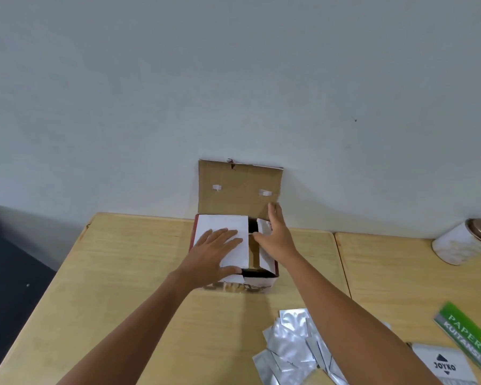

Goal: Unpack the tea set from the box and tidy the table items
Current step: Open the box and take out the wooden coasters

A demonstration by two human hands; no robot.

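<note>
**Hands on the box flaps at the back of the table**

Foil first, right at the near edge: a heap of silver foil sachets [295, 354] lies loose on the wooden table [122, 273], partly hidden under the right forearm. Just beside them to the right, a white pack marked JOYKO [442, 365], and past that a green PAPERLINE book [472, 329] running off the corner of the view.

Both arms are stretched out over the table to the cardboard box [242, 282], which stands against the wall [233, 79] at the far edge. The left hand [215, 252] is flat, fingers straight and spread, pressing down on the white left flap [206, 226], gripping nothing. The right hand [275, 234] is over at the right flap [263, 227]; fingers extended, tips up against the tall brown back flap [239, 190], thumb reaching in toward the gap. Whether it actually pinches the right flap, I cannot tell from here.

Between the two side flaps there's a dark slot showing the inside of the box, nothing clear in there. The back flap stands upright against the wall.

Far right, a white tin [461, 243] with a bronze lid stands on the adjoining table.
</note>
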